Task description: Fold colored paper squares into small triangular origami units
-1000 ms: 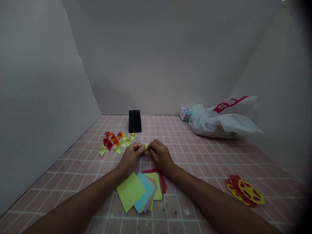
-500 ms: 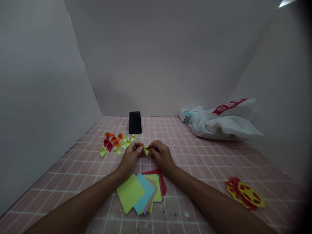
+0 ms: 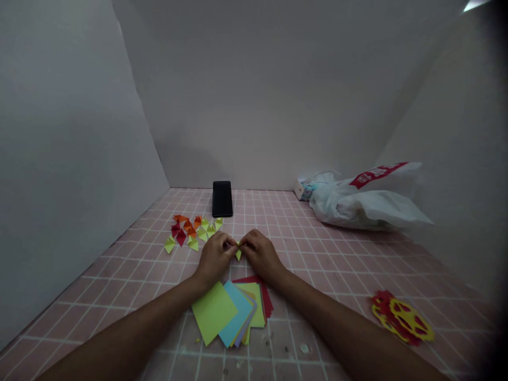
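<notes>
A small folded yellow paper piece point(image 3: 238, 255) sits between my two hands, its pointed end toward me. My left hand point(image 3: 217, 255) pinches its left side, fingers closed. From the right, my right hand point(image 3: 260, 252) pinches the other side with thumb and forefinger, and the fingertips of both hands nearly meet over its top. Just in front of my wrists lies a fanned stack of square paper sheets point(image 3: 214, 313) in yellow-green, blue, purple and red. Left of my left hand are several folded paper pieces point(image 3: 181, 237) in yellow, orange and red.
A black phone point(image 3: 222, 199) lies toward the back wall. At the back right, a white plastic bag point(image 3: 357, 203) rests beside a small box point(image 3: 304, 189). Red and yellow cut-out shapes point(image 3: 410, 319) lie at the right on the pink tiled surface point(image 3: 317, 280).
My fingertips have drawn closer together over the folded yellow paper, covering more of its top. Its point now shows below them. The whole view has shifted slightly.
</notes>
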The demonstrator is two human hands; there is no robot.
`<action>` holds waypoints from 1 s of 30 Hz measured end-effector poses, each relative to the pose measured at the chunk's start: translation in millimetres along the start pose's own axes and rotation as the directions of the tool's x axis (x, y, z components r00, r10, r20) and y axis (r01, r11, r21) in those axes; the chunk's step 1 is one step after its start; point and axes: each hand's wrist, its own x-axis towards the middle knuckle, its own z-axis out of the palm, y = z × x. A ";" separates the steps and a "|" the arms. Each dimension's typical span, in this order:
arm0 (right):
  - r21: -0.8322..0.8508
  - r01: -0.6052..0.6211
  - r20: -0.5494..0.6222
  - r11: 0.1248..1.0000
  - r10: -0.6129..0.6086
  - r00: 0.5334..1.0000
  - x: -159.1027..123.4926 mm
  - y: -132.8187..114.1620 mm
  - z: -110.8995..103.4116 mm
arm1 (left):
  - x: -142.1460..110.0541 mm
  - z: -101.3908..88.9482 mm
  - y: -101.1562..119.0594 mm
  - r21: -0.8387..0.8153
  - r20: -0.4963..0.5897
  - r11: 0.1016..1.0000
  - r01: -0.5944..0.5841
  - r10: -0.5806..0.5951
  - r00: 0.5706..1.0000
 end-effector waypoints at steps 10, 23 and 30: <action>-0.157 0.008 0.078 0.988 0.004 0.997 -1.0 6.3 3.6 | 3.0 1.0 -12.7 0.295 0.063 0.948 -0.119 0.105 0.992; -0.217 0.030 0.092 0.976 -0.010 0.996 -1.2 7.6 5.2 | 6.2 -0.1 -16.0 0.293 0.069 0.947 -0.131 0.116 0.991; -0.219 0.023 0.092 0.975 -0.003 0.996 -0.4 8.1 4.8 | 5.2 -1.3 -10.8 0.257 0.075 0.959 -0.116 0.099 0.992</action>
